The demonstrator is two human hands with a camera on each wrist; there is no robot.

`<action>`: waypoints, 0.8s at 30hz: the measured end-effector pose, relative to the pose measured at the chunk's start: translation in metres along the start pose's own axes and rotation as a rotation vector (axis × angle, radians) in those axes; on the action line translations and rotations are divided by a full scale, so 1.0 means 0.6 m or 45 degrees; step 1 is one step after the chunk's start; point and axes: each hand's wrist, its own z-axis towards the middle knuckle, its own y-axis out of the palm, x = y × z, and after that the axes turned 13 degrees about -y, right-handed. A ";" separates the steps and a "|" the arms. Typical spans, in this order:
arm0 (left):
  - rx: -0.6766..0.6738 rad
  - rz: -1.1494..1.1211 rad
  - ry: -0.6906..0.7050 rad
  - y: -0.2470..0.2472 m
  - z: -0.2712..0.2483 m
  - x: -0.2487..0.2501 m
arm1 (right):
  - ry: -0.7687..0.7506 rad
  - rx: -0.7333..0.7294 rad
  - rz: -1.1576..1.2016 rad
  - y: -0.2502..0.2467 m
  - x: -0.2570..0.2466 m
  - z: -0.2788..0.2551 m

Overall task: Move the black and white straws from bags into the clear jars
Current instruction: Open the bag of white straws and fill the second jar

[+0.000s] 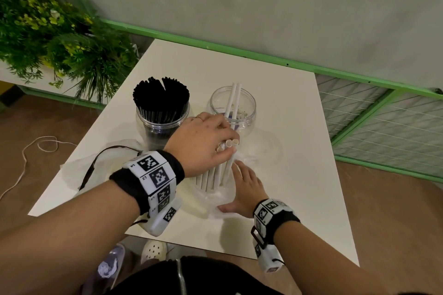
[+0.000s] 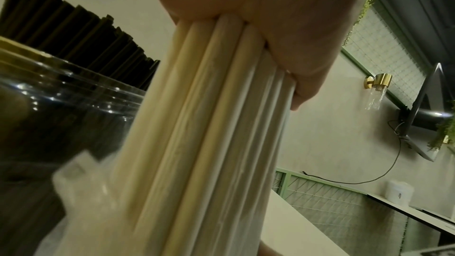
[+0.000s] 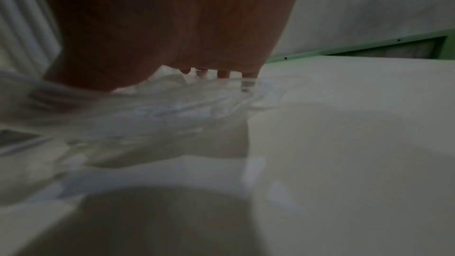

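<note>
My left hand [image 1: 211, 141] grips the upper ends of a bunch of white straws [image 1: 217, 175], which stands upright in a clear plastic bag [image 1: 215, 201] on the table. The left wrist view shows the white straws [image 2: 209, 133] running down from my palm. My right hand [image 1: 247, 189] lies flat on the bag [image 3: 152, 112], fingers straight. Behind them, one clear jar [image 1: 163, 124] is packed with black straws [image 1: 161, 96]. The other clear jar [image 1: 247, 108] holds two white straws [image 1: 233, 98].
The white table [image 1: 287, 127] stands against a grey wall with a green rail [image 1: 215, 48]. A second, crumpled clear bag [image 1: 79, 165] and a black cord [image 1: 93, 165] lie at the left. Plants [image 1: 48, 31] fill the far left. A white rope [image 1: 24, 158] lies on the floor.
</note>
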 end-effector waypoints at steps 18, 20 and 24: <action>0.040 -0.073 -0.060 -0.006 -0.006 -0.018 | 0.317 0.389 0.876 0.007 0.015 0.016; 0.022 -0.038 -0.044 -0.005 -0.004 -0.011 | 0.346 0.363 0.986 0.003 0.022 0.008; 0.018 -0.035 -0.039 -0.002 0.002 -0.006 | 0.357 0.252 1.111 -0.017 0.033 0.000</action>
